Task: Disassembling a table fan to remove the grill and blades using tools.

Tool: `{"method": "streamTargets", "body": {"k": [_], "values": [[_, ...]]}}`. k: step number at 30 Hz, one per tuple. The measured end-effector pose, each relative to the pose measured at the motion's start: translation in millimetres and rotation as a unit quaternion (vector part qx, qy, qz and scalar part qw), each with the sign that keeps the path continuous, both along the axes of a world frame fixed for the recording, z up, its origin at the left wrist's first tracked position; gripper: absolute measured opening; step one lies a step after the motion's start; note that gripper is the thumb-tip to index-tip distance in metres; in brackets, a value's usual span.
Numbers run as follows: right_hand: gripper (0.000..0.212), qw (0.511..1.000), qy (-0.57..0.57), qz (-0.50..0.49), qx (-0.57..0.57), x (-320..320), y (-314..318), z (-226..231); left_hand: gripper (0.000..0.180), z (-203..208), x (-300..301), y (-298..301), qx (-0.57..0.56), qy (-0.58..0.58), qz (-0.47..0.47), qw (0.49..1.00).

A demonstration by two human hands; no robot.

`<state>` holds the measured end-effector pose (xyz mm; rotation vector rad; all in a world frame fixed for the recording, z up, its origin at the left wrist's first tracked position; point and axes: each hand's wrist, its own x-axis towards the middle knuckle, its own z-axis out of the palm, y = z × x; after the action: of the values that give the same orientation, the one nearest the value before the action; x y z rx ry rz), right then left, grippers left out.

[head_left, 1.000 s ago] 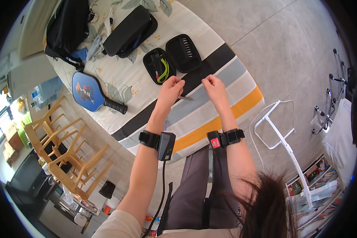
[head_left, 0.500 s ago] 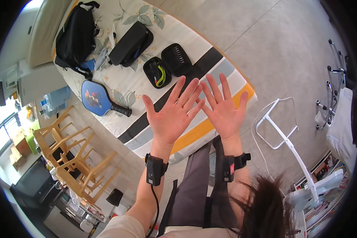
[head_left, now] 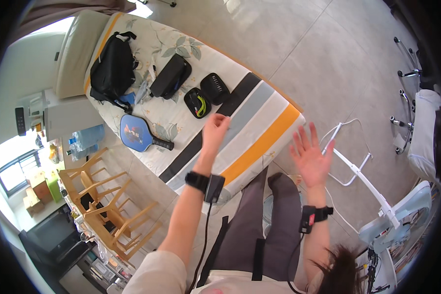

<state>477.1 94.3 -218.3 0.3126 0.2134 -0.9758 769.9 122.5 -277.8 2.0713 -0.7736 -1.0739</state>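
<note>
Spanning the middle, a striped bed (head_left: 260, 145) carries a black backpack (head_left: 113, 68) near its head edge, a blue paddle (head_left: 136, 137) beside its left edge, a long black case (head_left: 171, 76) farther in, and a small open case (head_left: 214, 89) bordering the black stripe (head_left: 240, 93). The right hand (head_left: 311, 159), splayed and released, hangs off the foot edge's right corner. The left hand (head_left: 214, 132) curls inward near the small case; whether it grasps anything, I cannot tell. A yellow-green cord (head_left: 201, 104) lies in that case's left half.

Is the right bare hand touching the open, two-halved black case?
Apart: the head view plainly shows striped white fabric between the right hand and the case.
</note>
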Motion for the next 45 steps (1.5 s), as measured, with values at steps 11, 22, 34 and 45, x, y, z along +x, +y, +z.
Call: {"method": "streamTargets", "body": {"k": [11,22,34,45], "values": [[0.065,0.981,0.145,0.052,0.115,12,32,-53,0.043,-51,204,-85,0.084,-0.567,-0.235,0.785],[0.054,0.975,0.122,0.185,0.022,177,-50,-114,0.037,-4,320,-129,0.006,-0.672,-0.272,0.689],[0.03,0.378,0.712,0.116,-0.58,397,-102,-168,0.021,-33,352,-138,0.089,-0.602,-0.291,0.738],[0.012,0.207,0.654,0.123,-0.717,365,-79,-161,0.016,6,321,-37,-0.037,-0.52,-0.235,0.82]]}}
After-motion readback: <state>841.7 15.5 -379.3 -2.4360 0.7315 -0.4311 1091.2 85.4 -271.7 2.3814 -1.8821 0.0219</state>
